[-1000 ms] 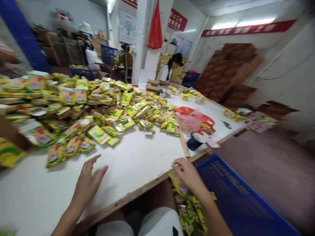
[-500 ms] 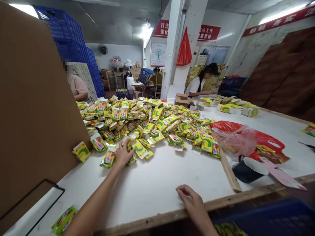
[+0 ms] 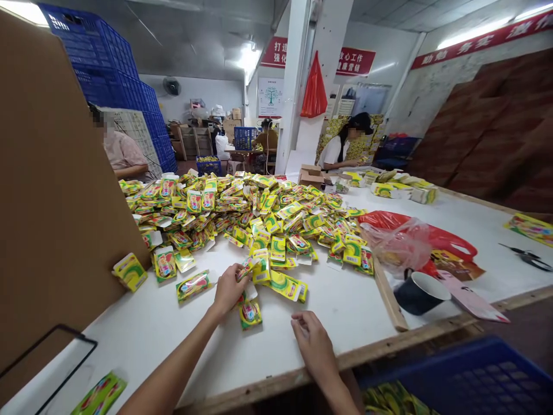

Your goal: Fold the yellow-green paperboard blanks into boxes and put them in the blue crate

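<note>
My left hand [image 3: 230, 290] is at the near edge of a large pile of small yellow-green cartons [image 3: 233, 202], its fingers closed on a small carton [image 3: 244, 268]. Other cartons lie against that hand: a long yellow one [image 3: 285, 286] to its right and one with a red picture [image 3: 250, 314] just below. To the left a single carton [image 3: 193, 286] rests flat on the white table. Above the table's front edge is my right hand [image 3: 314, 343], fingers loosely bent and thumb apart, with nothing visible in it.
A tall cardboard sheet [image 3: 64, 161] stands at left beside a black wire frame [image 3: 64, 331]. On the right are a wooden strip [image 3: 389, 297], a dark cup [image 3: 421, 293], red plastic bags [image 3: 401, 222] and scissors [image 3: 529, 256]. A blue crate [image 3: 466, 369] sits below the edge. Two people work across the table.
My left hand has moved right, and cartons by it have shifted right, away from the left-hand ones. My right hand has risen slightly and moved left in view. The camera has turned a little rightward.
</note>
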`<state>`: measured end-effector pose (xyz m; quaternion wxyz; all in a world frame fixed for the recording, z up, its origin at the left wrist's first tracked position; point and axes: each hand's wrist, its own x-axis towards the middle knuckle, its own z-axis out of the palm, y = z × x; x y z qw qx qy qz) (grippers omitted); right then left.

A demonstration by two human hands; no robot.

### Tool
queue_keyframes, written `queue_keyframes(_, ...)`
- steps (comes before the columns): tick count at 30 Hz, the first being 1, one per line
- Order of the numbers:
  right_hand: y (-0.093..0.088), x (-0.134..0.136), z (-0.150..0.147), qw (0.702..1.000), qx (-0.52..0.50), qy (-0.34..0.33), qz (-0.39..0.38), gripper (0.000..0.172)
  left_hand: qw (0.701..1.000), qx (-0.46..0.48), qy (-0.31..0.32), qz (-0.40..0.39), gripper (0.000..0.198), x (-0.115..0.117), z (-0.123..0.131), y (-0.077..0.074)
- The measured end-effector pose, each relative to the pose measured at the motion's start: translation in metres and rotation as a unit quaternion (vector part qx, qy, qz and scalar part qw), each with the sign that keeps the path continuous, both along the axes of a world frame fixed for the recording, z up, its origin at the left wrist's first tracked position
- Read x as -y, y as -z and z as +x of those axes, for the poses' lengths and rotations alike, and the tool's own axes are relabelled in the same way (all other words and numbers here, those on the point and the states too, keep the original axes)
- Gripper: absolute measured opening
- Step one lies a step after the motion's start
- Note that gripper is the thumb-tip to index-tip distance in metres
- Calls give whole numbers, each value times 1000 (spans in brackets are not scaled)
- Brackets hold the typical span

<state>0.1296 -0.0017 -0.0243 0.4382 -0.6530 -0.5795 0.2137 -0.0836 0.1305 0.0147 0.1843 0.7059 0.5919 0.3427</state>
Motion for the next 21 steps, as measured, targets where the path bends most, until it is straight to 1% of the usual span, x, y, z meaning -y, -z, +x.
queue_keyframes(1, -1, 1, 1, 1000, 2, 1, 2, 17, 1000, 9, 4, -1, 30, 1, -3, -4)
queue_keyframes(3, -4, 3, 1, 1000, -7, 9, 6, 20, 1000, 29, 4, 6, 29, 8, -6, -14)
queue_keyframes(5, -12, 8, -3, 999, -33, 16, 13, 25, 999, 51, 4, 18, 32, 25, -4, -21)
queue_keyframes(7, -23, 15, -14, 997, -80, 4, 14, 30, 997, 74, 16, 31, 32, 52, 6, -23)
queue_keyframes(8, -29, 19, -21, 994, -108, -12, 13, 32, 995, 85, 23, 41, 33, 67, 14, -22)
queue_keyframes(9, -35, 22, -29, 990, -135, -31, 12, 35, 993, 91, 48, 50, 35, 82, 23, -20)
queue_keyframes(11, -41, 27, -42, 983, -178, -50, 14, 47, 985, 93, 139, 51, 48, 111, 41, -11)
queue_keyframes(12, -42, 28, -46, 980, -193, -45, 13, 49, 982, 99, 157, 44, 55, 122, 48, -6)
queue_keyframes(14, -37, 27, -47, 978, -206, -19, 6, 41, 976, 116, 181, 16, 57, 137, 56, 3)
queue_keyframes(15, -33, 27, -44, 978, -206, -10, 2, 37, 975, 130, 179, 1, 55, 141, 57, 6)
queue_keyframes(16, -28, 26, -39, 979, -203, -15, -2, 34, 974, 147, 172, -12, 51, 142, 57, 9)
queue_keyframes(18, -20, 26, -30, 979, -197, -54, -5, 32, 971, 187, 144, -33, 47, 142, 53, 12)
queue_keyframes(20, -16, 28, -24, 972, -216, -92, -3, 36, 964, 230, 125, -54, 47, 141, 49, 15)
queue_keyframes(21, -15, 28, -22, 968, -231, -99, 1, 39, 958, 249, 123, -65, 47, 142, 47, 16)
